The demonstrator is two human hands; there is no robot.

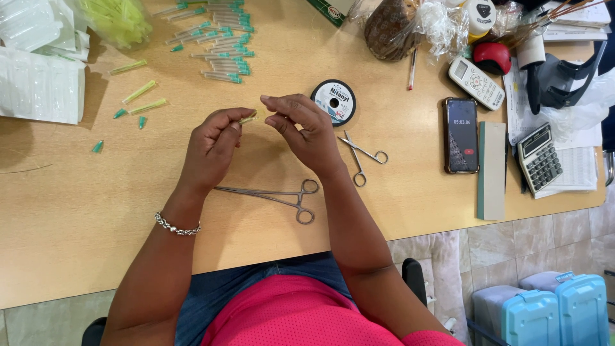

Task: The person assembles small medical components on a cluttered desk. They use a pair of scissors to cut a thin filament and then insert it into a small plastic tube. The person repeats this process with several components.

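Over the wooden table, my left hand pinches a small yellow-green tube between thumb and fingers. My right hand meets it from the right, fingertips pinched at the tube's end; whether it holds a thread I cannot tell. Long steel forceps lie on the table just below both hands. Small steel scissors rest to the right of my right wrist. A black and white thread spool sits just beyond my right hand.
Yellow-green tubes and teal-capped pieces lie scattered at the back left, by clear plastic bags. On the right are a phone, a grey block, a calculator, a remote and papers.
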